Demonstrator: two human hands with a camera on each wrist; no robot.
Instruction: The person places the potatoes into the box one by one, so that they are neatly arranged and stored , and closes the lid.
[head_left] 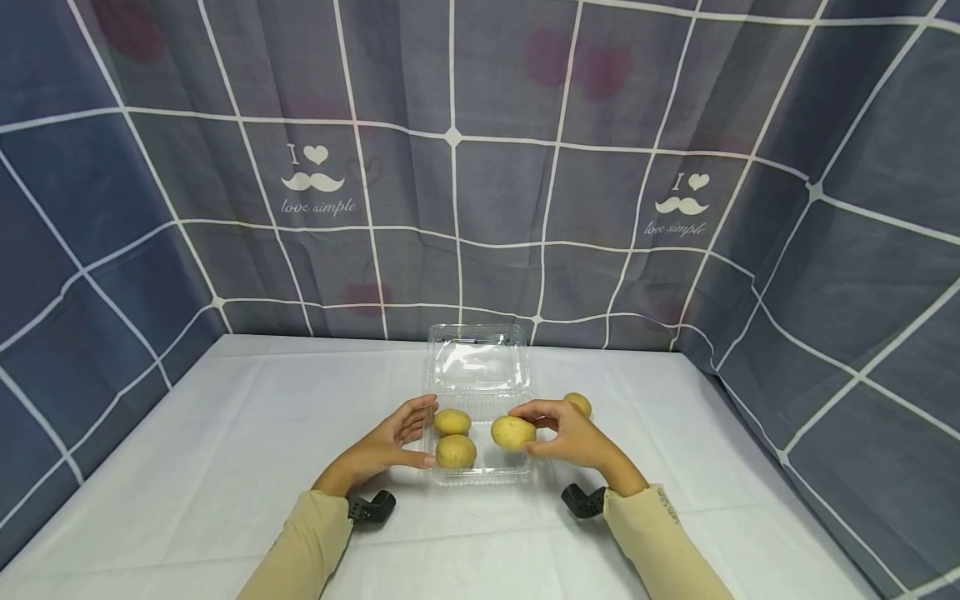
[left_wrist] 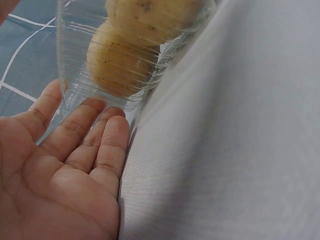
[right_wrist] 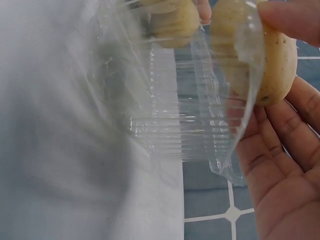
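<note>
A clear plastic clamshell box (head_left: 487, 477) lies on the white table with its lid (head_left: 478, 360) raised at the back. Two potatoes sit in its left half, a rear potato (head_left: 452, 422) and a front potato (head_left: 456, 452). My left hand (head_left: 390, 440) rests against the box's left side, fingers extended and thumb near the front corner; the left wrist view shows fingertips touching the ribbed wall (left_wrist: 115, 102). Over the box's right half, my right hand (head_left: 566, 433) pinches another potato (head_left: 513, 433) between thumb and fingers. The right wrist view shows this potato partly behind the clear wall (right_wrist: 200, 115).
One more potato (head_left: 578, 404) lies on the table just beyond my right hand, partly hidden by it. The white cloth-covered table (head_left: 247, 433) ends at a grey-blue checked curtain (head_left: 405, 183) at the back and sides.
</note>
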